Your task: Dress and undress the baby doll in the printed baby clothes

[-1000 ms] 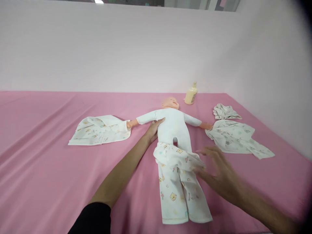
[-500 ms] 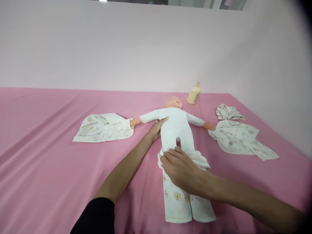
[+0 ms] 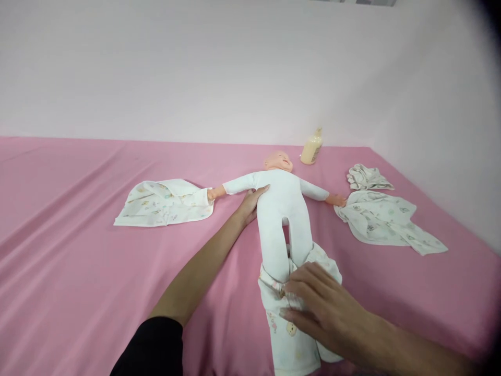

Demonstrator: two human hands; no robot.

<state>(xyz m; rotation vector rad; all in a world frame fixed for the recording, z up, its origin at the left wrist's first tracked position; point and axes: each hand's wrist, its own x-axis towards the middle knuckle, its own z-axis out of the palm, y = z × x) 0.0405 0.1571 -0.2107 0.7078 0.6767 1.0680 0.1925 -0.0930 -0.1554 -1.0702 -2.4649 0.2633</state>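
Observation:
A baby doll (image 3: 278, 196) with a white cloth body lies on its back, arms spread and head away from me. My left hand (image 3: 250, 205) grips the left side of its torso, thumb on top and the other fingers hidden beneath. Printed white baby pants (image 3: 291, 344) are around the doll's lower legs, their waistband bunched low on the legs. Over that waistband is my right hand (image 3: 324, 300), slightly blurred, with thumb and fingers apart. Whether its fingertips touch the cloth, I cannot tell.
Printed white cloth garments lie beside both doll hands, one on the left (image 3: 166, 203) and one on the right (image 3: 385, 219). Behind the right one is a crumpled cloth (image 3: 368, 177). A pale yellow pump bottle (image 3: 312, 148) stands near the wall. Pink fabric (image 3: 78, 261) covers the surface.
The pants' waistband has slid down the doll's legs toward me, baring more of them. My right hand has moved nearer and right, and its fist has loosened. My left hand stays put.

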